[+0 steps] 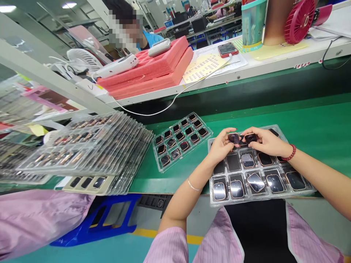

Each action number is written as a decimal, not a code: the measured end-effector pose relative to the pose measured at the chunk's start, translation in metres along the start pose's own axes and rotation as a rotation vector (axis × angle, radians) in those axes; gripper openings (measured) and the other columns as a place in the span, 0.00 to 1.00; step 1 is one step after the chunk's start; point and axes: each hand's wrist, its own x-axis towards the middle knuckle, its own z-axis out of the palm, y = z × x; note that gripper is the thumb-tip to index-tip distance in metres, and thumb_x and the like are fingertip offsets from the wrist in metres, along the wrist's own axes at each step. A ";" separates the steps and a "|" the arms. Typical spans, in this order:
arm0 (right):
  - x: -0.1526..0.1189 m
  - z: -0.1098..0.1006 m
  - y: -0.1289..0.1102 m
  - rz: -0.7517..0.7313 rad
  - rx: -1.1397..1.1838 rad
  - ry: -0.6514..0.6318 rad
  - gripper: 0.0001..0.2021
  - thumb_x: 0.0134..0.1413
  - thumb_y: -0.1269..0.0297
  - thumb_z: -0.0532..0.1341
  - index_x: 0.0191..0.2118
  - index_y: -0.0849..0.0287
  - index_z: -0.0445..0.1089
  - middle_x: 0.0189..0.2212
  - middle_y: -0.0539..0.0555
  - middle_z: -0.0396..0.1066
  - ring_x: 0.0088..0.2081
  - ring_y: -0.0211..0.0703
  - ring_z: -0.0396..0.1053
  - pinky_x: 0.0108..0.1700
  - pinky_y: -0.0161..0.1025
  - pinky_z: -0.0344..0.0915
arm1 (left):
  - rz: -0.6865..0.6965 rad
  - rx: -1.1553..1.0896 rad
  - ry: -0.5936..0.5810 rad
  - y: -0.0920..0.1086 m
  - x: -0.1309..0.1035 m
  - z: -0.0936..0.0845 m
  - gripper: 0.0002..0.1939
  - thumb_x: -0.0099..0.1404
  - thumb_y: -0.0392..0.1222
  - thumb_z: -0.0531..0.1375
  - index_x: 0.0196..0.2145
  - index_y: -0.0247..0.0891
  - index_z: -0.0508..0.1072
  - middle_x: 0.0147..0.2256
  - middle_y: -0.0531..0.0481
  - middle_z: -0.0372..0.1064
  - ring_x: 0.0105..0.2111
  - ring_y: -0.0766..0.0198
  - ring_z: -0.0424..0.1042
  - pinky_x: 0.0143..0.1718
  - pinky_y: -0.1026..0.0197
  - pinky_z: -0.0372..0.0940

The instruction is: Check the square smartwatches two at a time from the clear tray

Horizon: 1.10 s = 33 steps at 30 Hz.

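Note:
Over the back part of a clear plastic tray point(233, 199), my left hand point(221, 145) pinches a smartwatch case point(234, 138) with a dark screen and a gold-coloured rim. Close beside it, my right hand point(264, 141) grips another dark watch case point(250, 137) between thumb and fingers. The tray under both hands holds rows of square watch cases, among them one set askew in its pocket point(256, 182). My hands and forearms hide some of the back pockets. A second clear tray point(161, 168), filled with similar watch cases, lies to the left on the green mat.
Tall stacks of filled clear trays point(128, 157) stand at the left. Behind the mat runs a white shelf point(263, 65) bearing pink foam point(153, 69), a phone point(227, 49) and a red fan point(300, 22). A white cable point(175, 100) droops off it. Another person's pink sleeve point(44, 219) reaches in at lower left.

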 end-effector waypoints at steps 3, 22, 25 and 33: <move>0.001 0.000 0.004 0.012 0.030 -0.004 0.19 0.50 0.70 0.64 0.50 0.54 0.74 0.44 0.56 0.79 0.44 0.53 0.77 0.46 0.50 0.76 | -0.025 -0.086 0.033 0.003 0.004 -0.001 0.29 0.44 0.30 0.60 0.47 0.39 0.66 0.40 0.51 0.73 0.29 0.70 0.72 0.26 0.69 0.60; -0.021 -0.016 -0.070 0.247 0.770 -0.132 0.19 0.56 0.52 0.69 0.50 0.53 0.74 0.50 0.59 0.75 0.44 0.52 0.79 0.33 0.41 0.79 | -0.062 -0.254 -0.352 0.111 -0.062 0.028 0.25 0.47 0.37 0.68 0.45 0.40 0.71 0.34 0.47 0.74 0.26 0.66 0.72 0.21 0.68 0.63; -0.049 -0.007 -0.126 0.234 0.890 -0.358 0.22 0.47 0.51 0.75 0.43 0.56 0.72 0.43 0.55 0.74 0.35 0.43 0.77 0.28 0.33 0.74 | 0.014 -0.202 -0.083 0.075 -0.014 0.011 0.26 0.47 0.34 0.66 0.46 0.39 0.68 0.36 0.49 0.75 0.28 0.69 0.72 0.25 0.69 0.62; -0.079 0.004 -0.189 0.307 0.875 -0.455 0.26 0.40 0.47 0.78 0.40 0.56 0.71 0.36 0.54 0.73 0.31 0.37 0.69 0.28 0.31 0.66 | -0.139 -0.083 -0.083 0.012 0.017 0.014 0.27 0.50 0.36 0.66 0.48 0.37 0.67 0.38 0.47 0.76 0.29 0.68 0.75 0.25 0.68 0.61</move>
